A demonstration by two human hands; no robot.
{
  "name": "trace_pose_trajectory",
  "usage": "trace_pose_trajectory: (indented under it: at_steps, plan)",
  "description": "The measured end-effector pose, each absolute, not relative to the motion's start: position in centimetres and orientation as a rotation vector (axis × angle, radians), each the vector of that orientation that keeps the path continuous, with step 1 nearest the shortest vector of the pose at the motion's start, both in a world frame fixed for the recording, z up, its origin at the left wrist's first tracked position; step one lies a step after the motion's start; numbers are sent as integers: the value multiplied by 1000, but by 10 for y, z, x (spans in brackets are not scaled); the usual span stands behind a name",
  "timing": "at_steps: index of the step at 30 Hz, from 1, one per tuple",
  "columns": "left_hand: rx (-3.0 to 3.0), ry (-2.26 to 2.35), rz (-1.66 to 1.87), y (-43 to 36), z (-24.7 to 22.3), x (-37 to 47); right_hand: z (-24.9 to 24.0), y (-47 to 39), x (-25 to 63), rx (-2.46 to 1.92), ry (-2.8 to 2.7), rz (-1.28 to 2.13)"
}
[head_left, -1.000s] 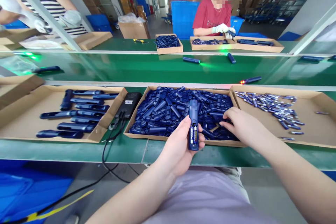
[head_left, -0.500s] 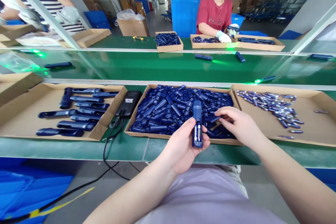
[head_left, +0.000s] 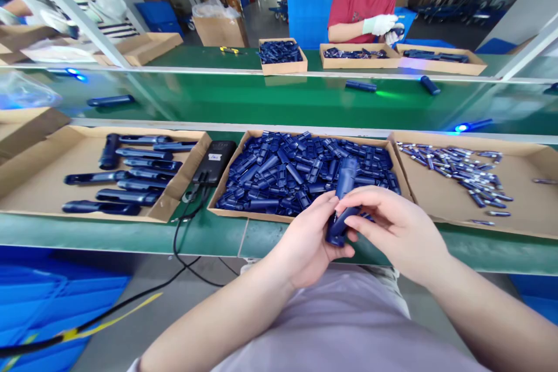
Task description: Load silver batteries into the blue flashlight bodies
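My left hand [head_left: 311, 241] is closed around a dark blue tube-shaped device [head_left: 346, 177], held tilted with its rounded end pointing away from me. In my right hand [head_left: 394, 224], pinched between thumb and fingers, is a small blue battery cover [head_left: 347, 220]. It lies at an angle against the near half of the device, over the battery compartment. The batteries are mostly hidden by the cover and fingers. Just beyond both hands stands a cardboard tray [head_left: 250, 216] heaped with blue covers [head_left: 279, 171].
Batteries [head_left: 462, 171] lie in the right tray [head_left: 523, 226]; several blue devices [head_left: 126, 195] fill part of the left tray [head_left: 26, 209]. A black power bank [head_left: 213, 163] with cables sits between trays. Beyond runs a green belt [head_left: 261, 99] carrying devices. A gloved co-worker [head_left: 364, 9] sits opposite.
My right hand has lifted a cover from the heap and brought it onto the device in my left hand. Devices on the belt have shifted right, and some of their lights turned from green to blue.
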State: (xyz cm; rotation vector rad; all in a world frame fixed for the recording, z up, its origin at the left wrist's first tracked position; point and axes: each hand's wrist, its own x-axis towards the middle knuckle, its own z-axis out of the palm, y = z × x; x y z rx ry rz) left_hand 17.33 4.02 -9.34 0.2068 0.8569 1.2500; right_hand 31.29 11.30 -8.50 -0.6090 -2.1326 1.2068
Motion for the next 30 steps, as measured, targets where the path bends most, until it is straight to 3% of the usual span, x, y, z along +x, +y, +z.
trace_pose_trajectory:
  at_steps: [12, 16, 30]
  plan:
    - [254, 801, 1305, 37, -100, 175, -80, 112, 316, -503, -2461, 532]
    - [363, 818, 1369, 36, -101, 175, -89, 107, 310, -658, -2366, 280]
    - [612, 811, 1169, 29, -109, 162, -79, 151, 305, -887, -2176, 1283]
